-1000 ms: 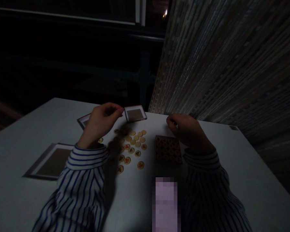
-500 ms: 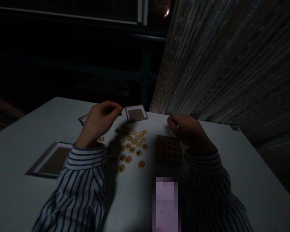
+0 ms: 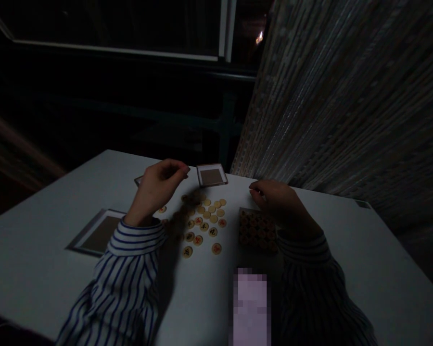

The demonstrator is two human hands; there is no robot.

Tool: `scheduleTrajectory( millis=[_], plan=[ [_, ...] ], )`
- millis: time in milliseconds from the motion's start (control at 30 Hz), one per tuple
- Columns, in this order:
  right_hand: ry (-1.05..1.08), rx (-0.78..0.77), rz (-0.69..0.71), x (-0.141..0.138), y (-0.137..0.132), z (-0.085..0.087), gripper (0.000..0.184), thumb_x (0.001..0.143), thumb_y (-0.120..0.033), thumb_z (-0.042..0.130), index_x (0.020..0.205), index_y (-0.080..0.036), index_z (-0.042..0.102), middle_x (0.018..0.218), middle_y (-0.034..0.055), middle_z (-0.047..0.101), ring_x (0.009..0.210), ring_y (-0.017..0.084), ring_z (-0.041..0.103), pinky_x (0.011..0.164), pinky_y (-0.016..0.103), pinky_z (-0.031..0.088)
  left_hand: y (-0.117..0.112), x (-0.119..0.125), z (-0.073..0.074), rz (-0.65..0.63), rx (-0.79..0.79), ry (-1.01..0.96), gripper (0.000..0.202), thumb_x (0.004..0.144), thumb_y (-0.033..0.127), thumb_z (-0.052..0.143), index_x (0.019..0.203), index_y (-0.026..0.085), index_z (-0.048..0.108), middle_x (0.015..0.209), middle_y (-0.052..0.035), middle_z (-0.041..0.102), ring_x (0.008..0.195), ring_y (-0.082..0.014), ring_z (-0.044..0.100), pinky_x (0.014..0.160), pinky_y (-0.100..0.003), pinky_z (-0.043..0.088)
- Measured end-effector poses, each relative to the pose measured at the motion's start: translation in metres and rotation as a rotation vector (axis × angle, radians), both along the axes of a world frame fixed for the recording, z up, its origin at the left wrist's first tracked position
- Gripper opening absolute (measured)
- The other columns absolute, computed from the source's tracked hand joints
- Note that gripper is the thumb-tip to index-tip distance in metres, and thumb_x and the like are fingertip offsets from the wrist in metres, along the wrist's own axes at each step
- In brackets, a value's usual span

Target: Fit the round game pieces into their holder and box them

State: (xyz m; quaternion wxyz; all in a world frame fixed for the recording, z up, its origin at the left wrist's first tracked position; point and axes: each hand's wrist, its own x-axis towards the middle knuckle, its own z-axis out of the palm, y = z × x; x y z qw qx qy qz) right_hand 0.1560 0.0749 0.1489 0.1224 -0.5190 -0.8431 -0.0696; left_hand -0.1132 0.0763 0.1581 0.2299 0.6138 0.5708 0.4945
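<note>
My left hand [image 3: 154, 190] hovers over the left side of the spread of Chinese chess pieces [image 3: 212, 231], thumb and fingers pinched together. Anything between those fingertips is too small to make out. Round and light wooden, the pieces lie loose on the white table [image 3: 202, 307]; some show red or black characters, others plain faces. To their right stands a small square box [image 3: 246, 210] filled with rows of pieces. My right hand [image 3: 276, 198] is curled just above and behind this box, and its fingers hide what they may hold.
An open shallow box part [image 3: 212, 177] lies at the table's far edge. Another, larger one [image 3: 103, 233] rests left of my left forearm, and a third peeks out behind my left hand. Strands of a string curtain [image 3: 310, 96] hang along the right side. A blurred pinkish patch covers the front.
The view has shifted, so the table and boxes sit lower and farther right. Both hands keep nearly the same closed pose, the right one slightly nearer the box of pieces.
</note>
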Motion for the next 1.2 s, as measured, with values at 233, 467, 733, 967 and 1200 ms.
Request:
scheduleTrajectory(
  millis=[233,467,733,967,1200],
  plan=[
    [-0.023,-0.043,0.025,-0.004,0.003,-0.005,0.026,0.085,-0.024,0.044,0.102,-0.015,0.062,0.096,0.0090,0.067,0.088,0.020,0.059,0.077,0.030,0.040,-0.005,-0.027,-0.017,0.131,-0.022,-0.082,0.020,0.074,0.032,0.057,0.083,0.015,0.063,0.083,-0.0049,0.068,0.076,-0.0143,0.064,0.071,-0.026,0.052],
    [-0.088,-0.136,0.066,-0.010,0.011,-0.015,0.026,0.084,-0.025,0.046,0.103,-0.016,0.061,0.096,0.0087,0.067,0.087,0.019,0.060,0.076,0.030,0.043,-0.008,-0.048,-0.062,0.102,-0.078,-0.134,0.025,0.075,0.035,0.053,0.086,0.014,0.062,0.084,-0.0064,0.068,0.076,-0.0161,0.064,0.073,-0.028,0.051],
    [-0.155,-0.218,0.130,-0.031,0.016,-0.014,0.024,0.083,-0.024,0.047,0.101,-0.018,0.062,0.098,0.0070,0.067,0.089,0.019,0.061,0.078,0.029,0.044,-0.022,-0.066,-0.103,0.135,-0.153,-0.167,0.037,0.078,0.044,0.051,0.097,0.014,0.060,0.088,-0.0086,0.067,0.078,-0.0177,0.062,0.073,-0.030,0.049],
    [-0.205,-0.293,0.166,-0.048,0.030,-0.022,0.025,0.082,-0.022,0.047,0.100,-0.016,0.063,0.098,0.0088,0.066,0.093,0.019,0.059,0.082,0.029,0.042,-0.031,-0.043,-0.109,0.081,-0.110,0.071,0.031,0.083,0.040,0.043,0.098,0.019,0.060,0.094,-0.0060,0.068,0.088,-0.0190,0.062,0.081,-0.031,0.047],
    [-0.323,-0.365,0.248,-0.069,0.048,-0.039,0.028,0.078,-0.018,0.052,0.104,-0.018,0.061,0.107,0.0083,0.063,0.103,0.019,0.054,0.085,0.029,0.038,-0.034,-0.011,-0.112,-0.098,-0.040,0.341,0.027,0.086,0.031,0.040,0.099,0.019,0.060,0.098,-0.0082,0.066,0.092,-0.0207,0.060,0.084,-0.034,0.046]
  ],
)
